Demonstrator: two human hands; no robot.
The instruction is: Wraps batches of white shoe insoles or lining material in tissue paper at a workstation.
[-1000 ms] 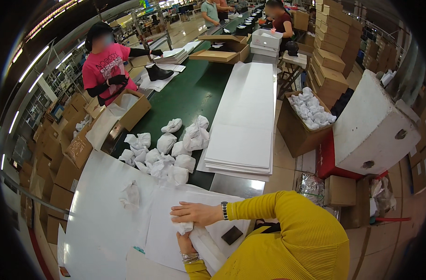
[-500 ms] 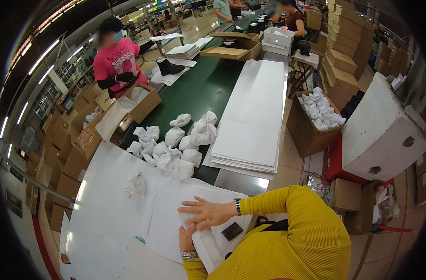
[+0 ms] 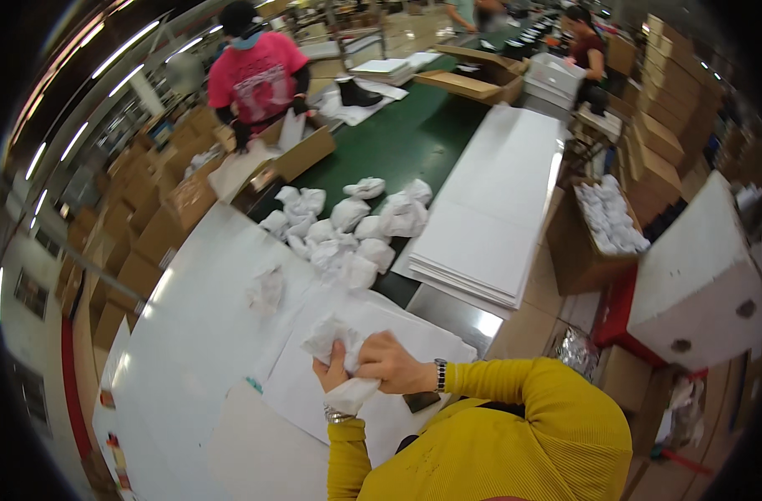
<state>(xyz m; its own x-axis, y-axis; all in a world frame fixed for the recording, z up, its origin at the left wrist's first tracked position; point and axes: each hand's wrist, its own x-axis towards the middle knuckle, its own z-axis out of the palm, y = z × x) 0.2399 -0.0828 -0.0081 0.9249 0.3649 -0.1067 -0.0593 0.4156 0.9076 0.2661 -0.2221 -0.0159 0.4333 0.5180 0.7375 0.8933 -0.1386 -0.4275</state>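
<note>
Above the near end of the worktable, my two hands hold a crumpled white paper wad [image 3: 329, 336]. My left hand [image 3: 332, 373] has its fingers and thumb wrapped round the lower part, and a loose tail of paper hangs out below it. My right hand [image 3: 391, 366] is curled into a fist pressed against the wad's right side, closed on the paper. Flat white sheets [image 3: 301, 401] lie in a stack beneath. Partly hidden under my right wrist is a small dark block [image 3: 421, 401]. Another crumpled paper piece [image 3: 266, 290] lies farther left.
Several white paper bundles [image 3: 356, 242] are heaped on the green conveyor [image 3: 397, 150]. Beside them stands a tall sheet stack [image 3: 489, 192]. A carton of bundles [image 3: 594, 242] and a white block [image 3: 698, 275] are at right. A co-worker in pink [image 3: 255, 79] handles an open carton [image 3: 301, 154].
The paper, a long flat strip under my spread right hand before, is now bunched up and lifted. My right hand has closed. My view has turned, and the co-worker now reaches into the carton.
</note>
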